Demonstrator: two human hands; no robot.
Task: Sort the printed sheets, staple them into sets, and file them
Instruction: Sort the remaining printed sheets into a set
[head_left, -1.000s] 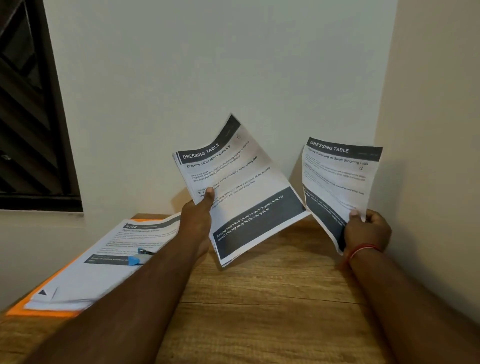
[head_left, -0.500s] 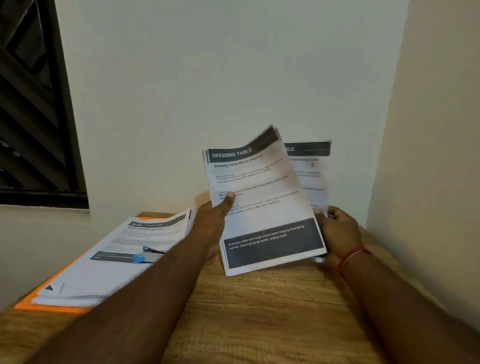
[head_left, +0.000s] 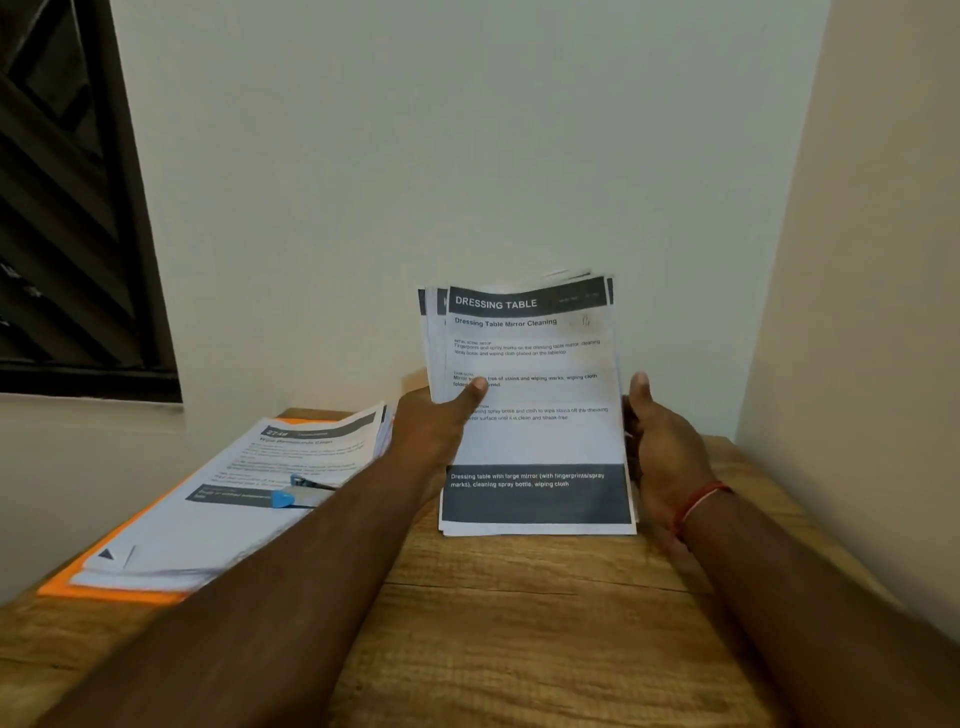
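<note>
A small set of printed sheets headed "DRESSING TABLE" stands upright on its lower edge on the wooden table. My left hand grips its left edge, thumb pressed on the front page. My right hand holds the right edge, thumb up beside the paper. Edges of the back sheets stick out at the upper left. On the left lies a bigger stack of printed sheets on an orange folder. A blue and silver stapler rests on that stack.
White walls close in behind and on the right of the table. A dark window frame fills the upper left. Bare wood lies between my forearms.
My hands came together: the sheet from my right hand went behind the left one, and the joined set now stands squared up on the table.
</note>
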